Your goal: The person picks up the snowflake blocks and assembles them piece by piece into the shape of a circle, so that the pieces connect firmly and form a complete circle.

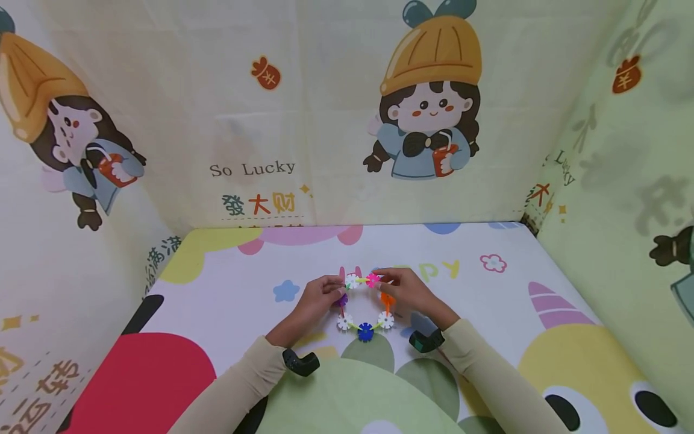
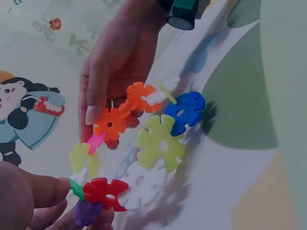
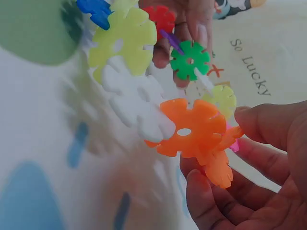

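Both hands hold a ring of interlocking plastic snowflake discs above the table. In the head view its blue disc (image 1: 365,331) hangs nearest the person, with a white disc (image 1: 386,320) beside it and a pink disc (image 1: 372,280) at the far side. My left hand (image 1: 318,299) pinches the ring's left side at the small green disc (image 2: 76,188), close to the red disc (image 2: 106,194) and the purple disc (image 2: 87,212). On the opposite side my right hand (image 1: 409,290) grips the ring around the orange discs (image 3: 189,128), thumb near the pink piece.
The table is covered by a cartoon-printed cloth (image 1: 238,313). Printed fabric walls (image 1: 336,120) stand behind and on both sides. Each wrist wears a dark camera band, such as the left one (image 1: 301,363).
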`<state>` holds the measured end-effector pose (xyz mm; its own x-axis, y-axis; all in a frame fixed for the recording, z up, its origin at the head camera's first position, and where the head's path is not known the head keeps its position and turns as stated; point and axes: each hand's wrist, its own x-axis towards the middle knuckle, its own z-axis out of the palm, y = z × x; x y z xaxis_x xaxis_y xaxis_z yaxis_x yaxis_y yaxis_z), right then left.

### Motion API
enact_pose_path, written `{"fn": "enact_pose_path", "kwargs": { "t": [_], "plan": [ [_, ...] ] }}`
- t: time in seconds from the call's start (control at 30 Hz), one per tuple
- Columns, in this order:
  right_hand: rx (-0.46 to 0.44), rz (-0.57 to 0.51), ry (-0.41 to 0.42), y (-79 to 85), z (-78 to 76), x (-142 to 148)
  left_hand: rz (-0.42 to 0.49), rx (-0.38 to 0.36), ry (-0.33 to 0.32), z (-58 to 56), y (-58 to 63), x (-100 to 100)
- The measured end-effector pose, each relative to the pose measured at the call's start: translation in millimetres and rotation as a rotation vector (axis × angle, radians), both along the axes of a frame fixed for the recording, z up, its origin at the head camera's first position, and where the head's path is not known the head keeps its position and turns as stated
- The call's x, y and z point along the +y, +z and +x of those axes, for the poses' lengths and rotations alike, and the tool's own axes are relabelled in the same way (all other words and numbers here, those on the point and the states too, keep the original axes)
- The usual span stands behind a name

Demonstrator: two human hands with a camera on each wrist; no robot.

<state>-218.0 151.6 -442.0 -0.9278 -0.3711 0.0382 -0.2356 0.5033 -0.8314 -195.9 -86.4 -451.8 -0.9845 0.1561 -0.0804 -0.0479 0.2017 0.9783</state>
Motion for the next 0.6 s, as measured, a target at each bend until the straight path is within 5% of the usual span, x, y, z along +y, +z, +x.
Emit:
{"fn": "enact_pose_path", "kwargs": {
  "t": [0.6],
  "plan": [
    [-0.047, 0.078, 0.026, -7.3, -22.3, -4.5, -0.101, -0.004, 0.038, -11.6, -3.4, 3.8]
  ]
}}
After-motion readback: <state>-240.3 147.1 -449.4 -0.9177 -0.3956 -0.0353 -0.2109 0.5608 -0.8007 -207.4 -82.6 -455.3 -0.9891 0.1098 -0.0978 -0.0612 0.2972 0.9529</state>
